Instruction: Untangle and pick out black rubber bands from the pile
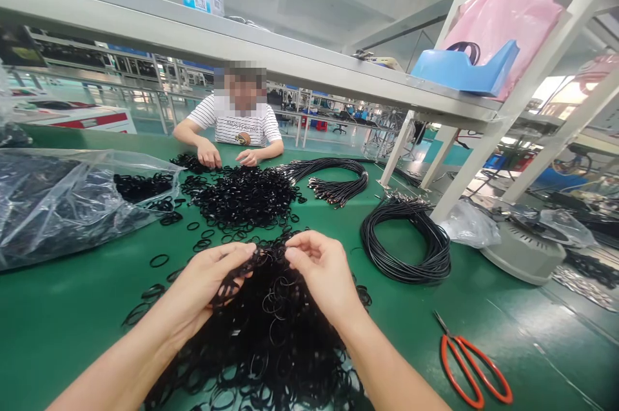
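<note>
Green table (72, 314) spread with black goods. Clear bag (58, 204) of rings seen far left. Big heap of black rings (271, 346) piled at near edge, under both wrists. Cable coil (406, 243) laid right of heap, apart. Left hand (207, 285) closed on clump of rings (235, 282) lifted off heap top. Right hand (322, 272) pinched narrow on strand just beside it. Scissors (471, 362) parked right, untouched. Co-worker's hands (227, 156) at far pile.

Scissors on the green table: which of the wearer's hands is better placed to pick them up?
Probably the right hand. The scissors lie on its side of the table, beyond the ring pile. The left hand would have to cross over. Both hands are pinching rings now.
</note>
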The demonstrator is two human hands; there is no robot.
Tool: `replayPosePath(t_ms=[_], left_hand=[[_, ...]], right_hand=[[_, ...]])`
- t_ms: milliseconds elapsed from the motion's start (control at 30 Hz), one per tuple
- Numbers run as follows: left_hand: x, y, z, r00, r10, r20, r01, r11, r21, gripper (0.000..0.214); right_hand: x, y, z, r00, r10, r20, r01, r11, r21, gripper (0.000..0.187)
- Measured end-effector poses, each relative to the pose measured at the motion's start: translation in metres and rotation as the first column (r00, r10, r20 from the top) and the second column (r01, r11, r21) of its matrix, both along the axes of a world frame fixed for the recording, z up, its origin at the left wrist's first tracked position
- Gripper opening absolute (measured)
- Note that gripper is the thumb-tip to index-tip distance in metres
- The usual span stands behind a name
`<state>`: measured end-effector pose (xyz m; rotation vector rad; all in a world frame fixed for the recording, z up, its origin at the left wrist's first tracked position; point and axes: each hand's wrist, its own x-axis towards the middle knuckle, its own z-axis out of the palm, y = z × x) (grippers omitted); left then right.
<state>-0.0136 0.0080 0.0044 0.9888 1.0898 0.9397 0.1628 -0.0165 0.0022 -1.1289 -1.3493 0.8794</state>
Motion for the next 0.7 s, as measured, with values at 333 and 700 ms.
replayPosePath(t_ms=[333, 700], left_hand=[[0.002, -0.008, 0.005, 0.984, -0.114, -0.140, 0.127, 0.988, 0.090, 0.031], [0.007, -0.016, 0.016, 0.937, -0.150, -0.315, 0.198, 0.972, 0.126, 0.037]], right_hand=[[0.001, -0.002, 0.004, 0.993, 0.041, -0.113, -0.046, 0.998, -0.041, 0.013], [-0.003, -0.007, 0.006, 1.000, 0.025, 0.014, -0.024, 1.000, -0.020, 0.016]])
